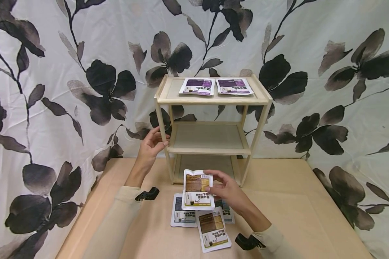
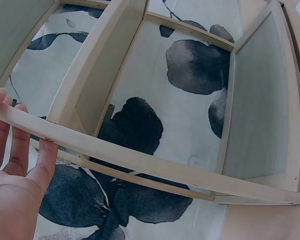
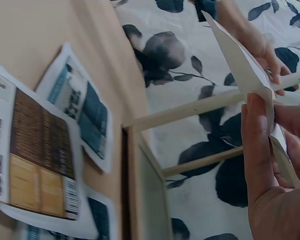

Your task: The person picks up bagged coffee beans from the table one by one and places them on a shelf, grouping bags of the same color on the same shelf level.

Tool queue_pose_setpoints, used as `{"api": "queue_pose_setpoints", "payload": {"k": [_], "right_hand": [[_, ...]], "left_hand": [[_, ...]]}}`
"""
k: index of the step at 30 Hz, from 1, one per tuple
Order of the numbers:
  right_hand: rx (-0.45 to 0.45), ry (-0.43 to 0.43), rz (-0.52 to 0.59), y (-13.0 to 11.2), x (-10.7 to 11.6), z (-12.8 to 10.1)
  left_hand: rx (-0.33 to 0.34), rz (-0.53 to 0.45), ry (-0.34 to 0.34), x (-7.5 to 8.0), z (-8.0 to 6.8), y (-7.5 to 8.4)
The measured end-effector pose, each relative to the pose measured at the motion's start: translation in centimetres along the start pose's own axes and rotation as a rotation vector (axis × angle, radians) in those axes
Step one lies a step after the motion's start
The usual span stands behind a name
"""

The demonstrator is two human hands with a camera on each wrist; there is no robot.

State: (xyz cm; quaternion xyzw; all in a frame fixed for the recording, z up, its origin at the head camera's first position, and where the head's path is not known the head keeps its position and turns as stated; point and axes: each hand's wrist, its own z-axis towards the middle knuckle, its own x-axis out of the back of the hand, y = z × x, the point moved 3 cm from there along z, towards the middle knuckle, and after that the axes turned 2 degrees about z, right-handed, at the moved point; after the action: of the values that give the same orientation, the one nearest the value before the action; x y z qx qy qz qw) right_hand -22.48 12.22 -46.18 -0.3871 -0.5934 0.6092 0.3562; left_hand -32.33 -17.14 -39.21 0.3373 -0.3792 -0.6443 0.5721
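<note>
My left hand (image 1: pixel 150 144) grips the left front post of a small three-tier wooden shelf (image 1: pixel 210 138) near its middle tier. In the left wrist view, the thumb lies on one side of the post (image 2: pixel 140 159) and the fingers reach round the other. My right hand (image 1: pixel 228 189) pinches a white-edged pouch with a brown and yellow label (image 1: pixel 197 183) by its right side, in front of the bottom tier. The right wrist view shows this held pouch (image 3: pixel 242 65) nearly edge-on. Below it on the table lie another brown-labelled pouch (image 1: pixel 214 230) and two blue-labelled pouches, left (image 1: pixel 184 217) and right (image 1: pixel 227 212), partly covered.
Two purple-labelled pouches, left (image 1: pixel 197 86) and right (image 1: pixel 235 86), lie side by side on the top tier. The shelf stands at the back of a light wooden table (image 1: pixel 285 201). A white floral cloth (image 1: pixel 214 46) hangs behind and along both sides.
</note>
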Motion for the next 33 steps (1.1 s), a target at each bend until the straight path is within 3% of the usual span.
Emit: {"api": "queue_pose_setpoints", "payload": {"k": [7, 15, 33], "right_hand": [[0.060, 0.013, -0.026, -1.8, 1.2, 0.5], [0.070, 0.017, -0.038, -3.8, 2.2, 0.8], [0.101, 0.146, -0.166, -7.8, 4.9, 2.0]], "left_hand": [[0.005, 0.007, 0.005, 0.0, -0.1, 0.0], [-0.006, 0.013, 0.001, 0.0, 0.0, 0.0], [-0.002, 0.018, -0.003, 0.0, 0.0, 0.0]]}}
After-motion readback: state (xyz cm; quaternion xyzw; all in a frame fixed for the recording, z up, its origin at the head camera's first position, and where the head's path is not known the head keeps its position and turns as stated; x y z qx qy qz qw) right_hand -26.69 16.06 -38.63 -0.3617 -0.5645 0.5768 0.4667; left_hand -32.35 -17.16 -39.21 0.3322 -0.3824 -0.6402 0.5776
